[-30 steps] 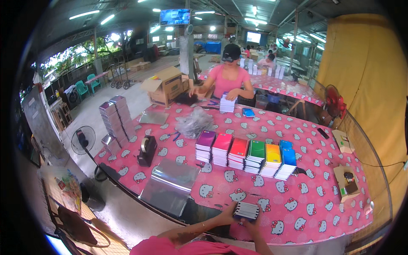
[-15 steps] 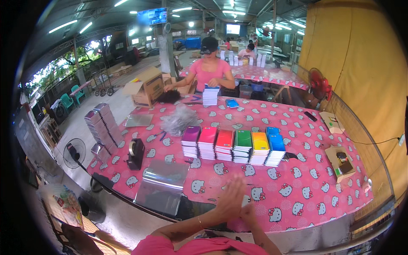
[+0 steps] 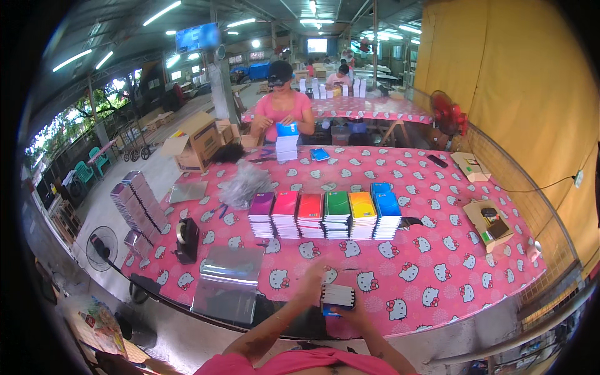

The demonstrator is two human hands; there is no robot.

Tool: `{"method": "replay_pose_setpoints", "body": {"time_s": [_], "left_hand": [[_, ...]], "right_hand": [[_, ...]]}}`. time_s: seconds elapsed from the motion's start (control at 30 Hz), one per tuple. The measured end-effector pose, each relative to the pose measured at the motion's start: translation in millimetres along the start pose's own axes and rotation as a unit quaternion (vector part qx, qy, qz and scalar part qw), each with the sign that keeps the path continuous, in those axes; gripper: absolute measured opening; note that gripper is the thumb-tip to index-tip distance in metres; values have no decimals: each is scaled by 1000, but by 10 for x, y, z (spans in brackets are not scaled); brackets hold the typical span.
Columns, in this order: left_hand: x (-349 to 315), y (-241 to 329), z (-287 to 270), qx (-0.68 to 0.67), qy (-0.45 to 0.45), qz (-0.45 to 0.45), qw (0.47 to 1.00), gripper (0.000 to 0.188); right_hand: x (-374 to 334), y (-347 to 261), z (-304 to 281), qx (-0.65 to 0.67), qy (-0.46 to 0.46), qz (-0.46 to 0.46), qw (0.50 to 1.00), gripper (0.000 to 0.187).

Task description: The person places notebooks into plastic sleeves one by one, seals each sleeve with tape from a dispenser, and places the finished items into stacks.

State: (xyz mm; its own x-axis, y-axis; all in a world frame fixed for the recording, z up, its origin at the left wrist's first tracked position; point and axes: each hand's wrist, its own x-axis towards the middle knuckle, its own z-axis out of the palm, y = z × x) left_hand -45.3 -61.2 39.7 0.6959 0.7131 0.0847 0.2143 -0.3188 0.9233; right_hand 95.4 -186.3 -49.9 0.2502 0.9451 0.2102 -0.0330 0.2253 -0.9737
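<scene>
A small stack of spiral notebooks [image 3: 339, 294], with white page edges, black bindings and a blue cover underneath, is tilted up at the table's near edge. My right hand [image 3: 355, 316] grips it from the right and below. Just left of the stack is my left hand [image 3: 310, 284], its fingers stretched out and somewhat blurred. Beyond my hands stands a row of notebook piles: a purple pile [image 3: 262, 214], a pink pile [image 3: 285, 214], a red pile [image 3: 310, 215], a green pile [image 3: 337, 214], a yellow pile [image 3: 362, 214] and a blue pile [image 3: 387, 214].
Clear plastic sheets [image 3: 230, 281] and a black tape dispenser [image 3: 187, 240] lie to the left. Behind them sit crumpled plastic [image 3: 245, 185] and tall notebook stacks [image 3: 140, 200]. Across the table a person [image 3: 284, 109] handles another pile. An open carton [image 3: 489, 225] lies right.
My hands, earlier pressed together around the stack, have come apart; the left has moved left and the stack now shows more. The view has shifted right. The co-worker's hands moved closer together.
</scene>
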Motion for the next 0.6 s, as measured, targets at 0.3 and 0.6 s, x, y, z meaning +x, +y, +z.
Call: {"method": "replay_pose_setpoints", "body": {"time_s": [0.3,0.6], "left_hand": [[-66,-705,219,-428,-4,-98,898,76],[-153,526,248,443,-121,225,859,98]], "right_hand": [[-25,-210,124,23,19,59,998,79],[-58,437,-57,89,26,-87,992,109]]}}
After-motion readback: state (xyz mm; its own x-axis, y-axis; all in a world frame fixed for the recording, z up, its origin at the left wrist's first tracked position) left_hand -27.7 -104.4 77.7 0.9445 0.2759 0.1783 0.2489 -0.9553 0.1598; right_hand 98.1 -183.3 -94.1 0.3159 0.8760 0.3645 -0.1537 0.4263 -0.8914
